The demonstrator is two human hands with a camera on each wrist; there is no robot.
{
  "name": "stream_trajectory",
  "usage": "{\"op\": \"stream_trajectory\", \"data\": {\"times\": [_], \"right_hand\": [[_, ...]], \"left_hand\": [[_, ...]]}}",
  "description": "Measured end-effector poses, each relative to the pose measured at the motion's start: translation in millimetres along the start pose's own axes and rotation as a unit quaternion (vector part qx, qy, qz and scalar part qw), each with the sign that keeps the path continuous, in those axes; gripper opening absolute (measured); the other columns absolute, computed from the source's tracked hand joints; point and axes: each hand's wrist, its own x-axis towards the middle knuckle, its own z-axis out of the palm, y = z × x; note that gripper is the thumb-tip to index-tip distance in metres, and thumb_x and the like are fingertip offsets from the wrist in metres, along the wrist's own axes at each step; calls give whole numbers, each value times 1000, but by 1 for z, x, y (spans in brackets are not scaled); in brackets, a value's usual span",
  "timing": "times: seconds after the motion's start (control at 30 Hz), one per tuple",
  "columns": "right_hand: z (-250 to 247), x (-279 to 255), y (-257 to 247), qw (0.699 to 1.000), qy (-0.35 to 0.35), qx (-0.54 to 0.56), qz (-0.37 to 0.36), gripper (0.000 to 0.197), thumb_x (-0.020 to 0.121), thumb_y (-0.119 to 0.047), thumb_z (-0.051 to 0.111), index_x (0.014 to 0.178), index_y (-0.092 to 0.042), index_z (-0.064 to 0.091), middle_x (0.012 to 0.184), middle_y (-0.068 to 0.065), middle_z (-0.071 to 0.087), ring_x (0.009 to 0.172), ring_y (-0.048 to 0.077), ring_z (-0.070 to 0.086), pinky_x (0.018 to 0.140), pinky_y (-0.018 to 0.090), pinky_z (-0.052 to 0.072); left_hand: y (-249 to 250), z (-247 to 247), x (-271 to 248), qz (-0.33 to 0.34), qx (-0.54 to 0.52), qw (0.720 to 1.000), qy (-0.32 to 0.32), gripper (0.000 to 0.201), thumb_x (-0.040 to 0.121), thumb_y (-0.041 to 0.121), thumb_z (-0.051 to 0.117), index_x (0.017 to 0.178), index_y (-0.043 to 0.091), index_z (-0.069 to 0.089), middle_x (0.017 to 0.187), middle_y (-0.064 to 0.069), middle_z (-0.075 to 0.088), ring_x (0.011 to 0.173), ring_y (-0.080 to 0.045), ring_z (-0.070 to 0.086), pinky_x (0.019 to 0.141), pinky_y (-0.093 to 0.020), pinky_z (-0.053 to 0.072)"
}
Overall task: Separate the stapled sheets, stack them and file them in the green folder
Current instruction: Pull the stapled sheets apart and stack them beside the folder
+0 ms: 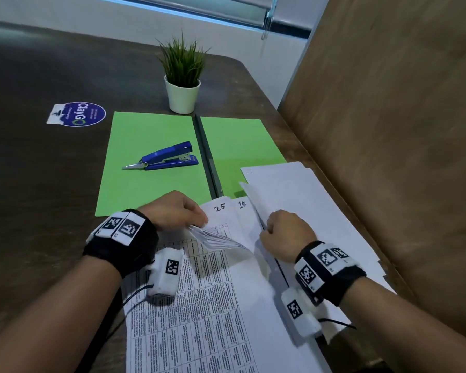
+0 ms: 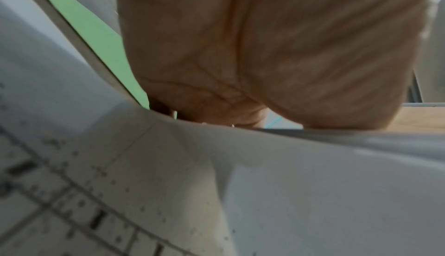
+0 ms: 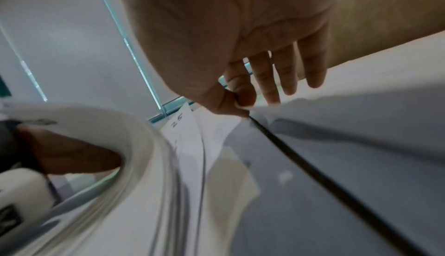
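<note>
White printed sheets (image 1: 199, 305) lie at the near table (image 1: 38, 184) edge, partly lifted. Left hand (image 1: 172, 211) pinches a curled page edge; right hand (image 1: 285, 232) pinches another sheet between thumb and forefinger. Green folder (image 1: 151, 162) lies open just beyond, blue stapler (image 1: 167, 157) on it, potted plant (image 1: 182, 76) behind.

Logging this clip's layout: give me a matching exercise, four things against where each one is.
Things:
1. blue stapler
2. potted plant
3. round sticker
4. left hand

Places:
A. on the table left of the green folder
B. pinching the corner of the printed sheets
C. lying on the folder's left half
D. beyond the folder's far edge

Pairs: 1-C, 2-D, 3-A, 4-B
</note>
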Motion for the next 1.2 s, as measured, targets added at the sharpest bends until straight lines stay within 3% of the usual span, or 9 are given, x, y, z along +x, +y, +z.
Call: {"op": "stream_trajectory", "data": {"times": [0.1, 0.17, 0.33, 0.57, 0.7, 0.8, 1.0, 1.1, 1.2], "right_hand": [[-10, 11, -2, 999, 26, -13, 33, 26, 82, -15, 53, 59, -13, 42, 63, 2, 46, 68, 28, 51, 52, 25, 31], [-10, 20, -1, 998, 25, -30, 42, 23, 85, -21, 54, 65, -15, 46, 74, 3, 53, 78, 30, 58, 63, 26, 39], [0, 24, 5, 998, -5, -54, 35, 46, 88, -51, 53, 117, -15, 49, 121, 9, 53, 111, 32, 56, 92, 43, 50], [-3, 24, 21, 998, 7, -50, 39, 47, 89, -44, 56, 127, -17, 48, 130, 7, 52, 116, 30, 54, 94, 42, 49], [1, 21, 20, 998, 30, -62, 10, 32, 94, -26, 50, 124, -14, 51, 127, 9, 55, 113, 30, 56, 89, 40, 50], [5, 21, 19, 998, 35, -61, -4, 28, 94, -19, 46, 121, -14, 52, 125, 8, 56, 113, 30, 55, 89, 42, 51], [6, 15, 15, 993, 110, 9, -32, 27, 94, -23, 51, 120, -18, 59, 120, 4, 60, 114, 25, 53, 87, 37, 48], [5, 2, 6, 975, 174, 118, -76, 13, 91, -27, 60, 101, -19, 65, 97, -2, 67, 96, 20, 60, 82, 37, 50], [7, -7, -6, 955, 151, 237, -91, 10, 86, -26, 69, 94, -21, 67, 80, -7, 67, 75, 12, 63, 77, 34, 55]], "left_hand": [[-1, -2, 0, -2, 2, 1000, -5, 11, 82, 14, 78, 76, 24, 81, 79, 11, 78, 87, -9, 68, 88, -24, 47], [-2, -3, 1, 0, 0, 1000, -8, 12, 82, 13, 78, 76, 23, 81, 78, 11, 77, 86, -10, 68, 91, -25, 48], [-3, -4, 2, 1, -3, 1000, -12, 11, 82, 12, 77, 79, 21, 82, 77, 11, 77, 84, -9, 67, 94, -28, 49], [-5, -3, 3, 9, -14, 1000, -16, 7, 71, 23, 81, 77, 25, 80, 74, 13, 75, 78, -9, 64, 83, -26, 46], [-7, -2, 3, 13, -15, 1000, -13, 9, 81, 14, 78, 79, 23, 80, 76, 13, 75, 79, -8, 64, 84, -26, 43], [-6, -1, 2, 16, -22, 1000, -14, 9, 69, 26, 79, 79, 26, 80, 76, 14, 75, 82, -9, 64, 87, -28, 45], [-6, 0, 0, 37, -43, 998, -19, 11, 68, 26, 76, 78, 24, 79, 82, 9, 77, 83, -10, 67, 87, -28, 47], [-6, -1, 1, 43, -22, 998, -30, 9, 82, 16, 79, 75, 22, 80, 84, 4, 78, 84, -10, 68, 97, -34, 50], [-7, 1, 2, 48, -28, 998, -35, 7, 82, 15, 80, 78, 22, 80, 86, 3, 78, 85, -11, 68, 98, -35, 49]]}}
